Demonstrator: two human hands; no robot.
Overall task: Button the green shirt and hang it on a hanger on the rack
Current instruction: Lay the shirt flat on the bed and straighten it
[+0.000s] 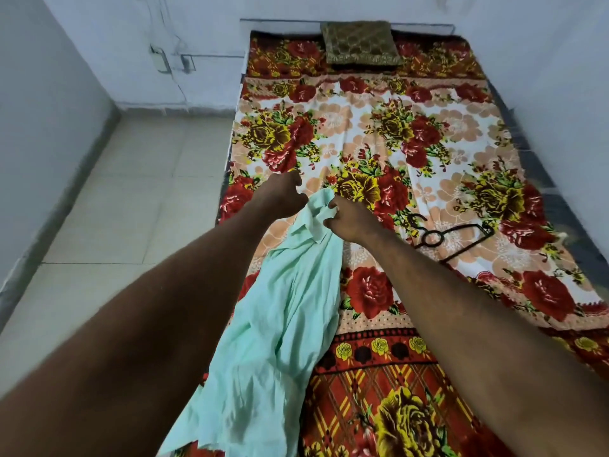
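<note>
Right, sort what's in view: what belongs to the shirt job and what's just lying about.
For the job:
- shirt, unhung, lying bunched on the bed, collar end gripped by the left hand and right hand
- hanger, lying on the bedsheet, right of the shirt

Lying about:
- cushion at the head of the bed
- the bedsheet itself

No rack is in view.

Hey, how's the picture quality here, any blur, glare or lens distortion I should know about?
Head view: soft, even light, no glare or hard shadows. Wide-angle distortion bows the bed edges and stretches both forearms. The forearms near the lens look smeared, and the right border is streaked; the left hand, right hand, shirt and hanger read fairly sharp.
</note>
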